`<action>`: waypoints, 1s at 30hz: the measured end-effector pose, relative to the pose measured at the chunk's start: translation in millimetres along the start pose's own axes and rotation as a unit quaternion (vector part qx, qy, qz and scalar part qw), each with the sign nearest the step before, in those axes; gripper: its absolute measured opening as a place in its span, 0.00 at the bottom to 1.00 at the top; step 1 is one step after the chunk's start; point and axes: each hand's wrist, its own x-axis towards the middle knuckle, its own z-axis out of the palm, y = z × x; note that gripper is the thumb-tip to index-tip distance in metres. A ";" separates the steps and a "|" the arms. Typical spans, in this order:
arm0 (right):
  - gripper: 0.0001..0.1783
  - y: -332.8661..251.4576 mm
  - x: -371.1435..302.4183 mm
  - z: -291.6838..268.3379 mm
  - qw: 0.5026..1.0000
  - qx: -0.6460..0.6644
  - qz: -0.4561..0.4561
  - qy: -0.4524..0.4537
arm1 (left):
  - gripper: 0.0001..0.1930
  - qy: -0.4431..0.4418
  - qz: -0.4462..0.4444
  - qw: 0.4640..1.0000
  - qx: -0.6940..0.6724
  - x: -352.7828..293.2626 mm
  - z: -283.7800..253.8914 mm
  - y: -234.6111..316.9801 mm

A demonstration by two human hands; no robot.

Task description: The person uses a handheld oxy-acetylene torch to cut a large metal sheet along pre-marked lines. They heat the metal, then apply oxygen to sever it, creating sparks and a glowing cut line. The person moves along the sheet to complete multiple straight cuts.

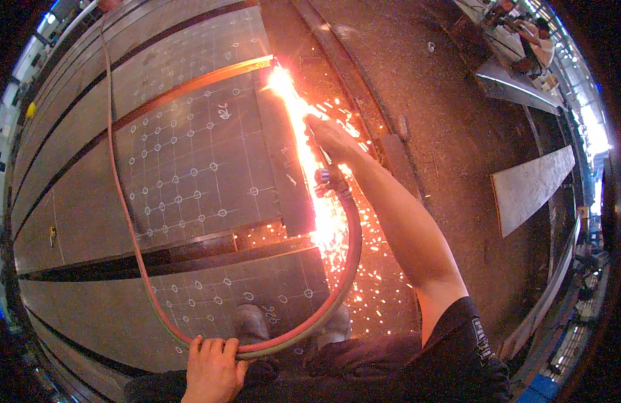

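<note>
My right hand [334,140] reaches out over the right edge of a grey steel plate [183,127], its fingers wrapped round a cutting torch. Just below that hand shows the torch's silver-coloured part [322,176]. A bright glare and a stream of sparks [334,235] run along the plate's edge and hide the tip. From the torch, paired red and green hoses [354,248] loop down to my left hand [215,371], whose fingers close round them at the lower edge. Chalk lines and small circles mark the plate.
Another chalk-marked plate [283,289] lies nearer, across a dark gap, with my shoes [252,322] on it. The hose runs on over the plates at left. Right of the sparks are the brown floor [451,154] and a tapered metal piece [535,188]. Another person [540,47] is far right.
</note>
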 end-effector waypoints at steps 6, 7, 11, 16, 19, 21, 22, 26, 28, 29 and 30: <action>0.29 21.3 19.2 -14.9 0.981 -0.140 -0.134 -0.003 | 0.23 0.017 0.016 1.000 -0.002 2.7 2.5 0.0; 0.29 28.0 22.4 -19.4 0.981 -0.140 -0.135 0.002 | 0.23 0.017 0.019 1.000 -0.004 4.1 2.9 -0.3; 0.31 0.0 4.8 6.6 0.999 -0.002 0.032 0.003 | 0.23 0.026 0.001 1.000 -0.001 -0.4 5.3 -1.1; 0.28 -3.6 -4.5 0.3 0.999 -0.040 -0.030 -0.001 | 0.23 0.025 0.010 1.000 0.008 -0.8 6.2 -2.0; 0.31 13.2 2.1 -11.3 0.968 -0.160 -0.193 0.000 | 0.24 0.013 0.012 1.000 0.000 0.3 1.1 -0.1; 0.33 9.2 -2.7 -4.6 0.969 -0.150 -0.194 0.005 | 0.24 0.006 0.008 1.000 -0.007 -0.4 -0.2 -0.6; 0.34 6.9 -5.3 -1.9 0.986 -0.099 -0.135 0.000 | 0.24 0.007 0.006 1.000 -0.007 -1.0 0.0 -0.9; 0.32 5.4 -2.3 -5.8 0.982 -0.120 -0.149 -0.002 | 0.23 0.011 0.010 1.000 -0.010 -0.8 -1.0 -0.3; 0.31 13.6 7.1 -5.8 0.994 -0.060 -0.094 0.006 | 0.23 0.010 0.013 1.000 -0.011 0.2 -1.8 0.4; 0.30 13.3 8.8 -3.4 0.997 -0.032 -0.066 0.009 | 0.23 0.009 0.012 1.000 -0.011 0.3 -1.9 0.4; 0.30 13.1 10.2 -1.6 0.999 -0.009 -0.034 0.014 | 0.23 0.007 0.011 1.000 -0.010 0.5 -2.1 0.5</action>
